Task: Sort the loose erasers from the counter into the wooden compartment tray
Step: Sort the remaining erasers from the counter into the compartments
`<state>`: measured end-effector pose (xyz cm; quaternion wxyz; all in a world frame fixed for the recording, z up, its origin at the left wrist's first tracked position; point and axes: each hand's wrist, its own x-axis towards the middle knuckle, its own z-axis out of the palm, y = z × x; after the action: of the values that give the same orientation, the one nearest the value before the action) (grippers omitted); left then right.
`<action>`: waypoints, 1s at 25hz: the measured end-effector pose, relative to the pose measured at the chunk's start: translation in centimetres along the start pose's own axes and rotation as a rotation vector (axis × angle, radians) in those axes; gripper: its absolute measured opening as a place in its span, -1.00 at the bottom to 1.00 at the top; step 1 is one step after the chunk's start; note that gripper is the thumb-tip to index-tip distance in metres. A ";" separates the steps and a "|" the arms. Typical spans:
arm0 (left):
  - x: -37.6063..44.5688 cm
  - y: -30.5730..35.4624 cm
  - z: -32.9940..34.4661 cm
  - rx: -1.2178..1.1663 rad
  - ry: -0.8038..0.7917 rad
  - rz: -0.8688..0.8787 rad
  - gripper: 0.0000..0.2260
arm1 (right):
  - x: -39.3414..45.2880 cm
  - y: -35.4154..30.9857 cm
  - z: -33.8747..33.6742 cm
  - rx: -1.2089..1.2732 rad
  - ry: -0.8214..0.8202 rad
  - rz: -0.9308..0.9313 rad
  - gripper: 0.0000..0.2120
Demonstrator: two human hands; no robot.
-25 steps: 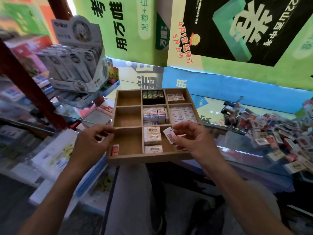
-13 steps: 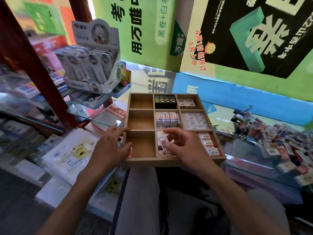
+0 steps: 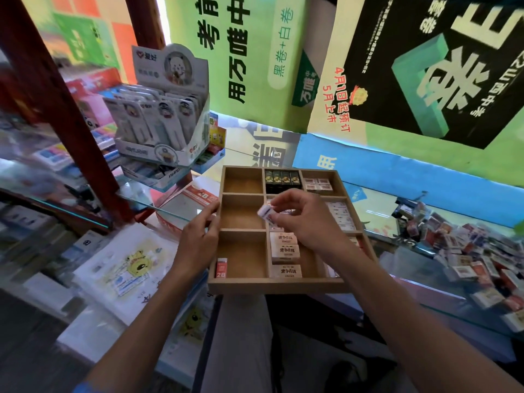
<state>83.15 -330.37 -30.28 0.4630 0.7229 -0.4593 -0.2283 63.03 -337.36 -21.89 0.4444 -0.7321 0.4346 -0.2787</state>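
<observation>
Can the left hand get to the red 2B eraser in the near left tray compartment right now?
Probably yes. The left hand rests on the wooden tray's left wall, close to the red 2B eraser, and nothing covers that compartment. The right hand is busy over the middle.

Light tan wooden compartment tray (image 3: 279, 285): black-and-gold erasers (image 3: 282, 179) in its far middle cell, cream boxed erasers (image 3: 284, 248) nearer, a red-and-white 2B eraser (image 3: 221, 268) in its near-left cell.

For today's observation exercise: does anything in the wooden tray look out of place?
Yes: a single red 2B eraser stands alone in the near-left compartment of the wooden tray, while the other filled compartments hold neat groups.
</observation>
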 end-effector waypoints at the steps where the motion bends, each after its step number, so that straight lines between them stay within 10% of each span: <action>1: -0.2 -0.2 0.1 -0.038 -0.003 -0.013 -0.67 | 1.3 -0.4 1.0 -0.060 -0.023 -0.043 -0.84; 11: 0.1 -0.8 0.3 -0.119 -0.013 0.014 -0.66 | 7.5 -0.5 8.4 -0.840 -0.084 -0.352 -0.85; 25: 0.6 -1.2 0.0 -0.064 -0.069 0.006 -0.67 | 5.3 1.1 5.2 -0.803 -0.112 -0.291 -0.66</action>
<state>83.96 -330.78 -31.26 0.4704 0.6981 -0.4695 -0.2665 69.19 -340.17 -25.12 0.1030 -0.9147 0.3759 -0.1073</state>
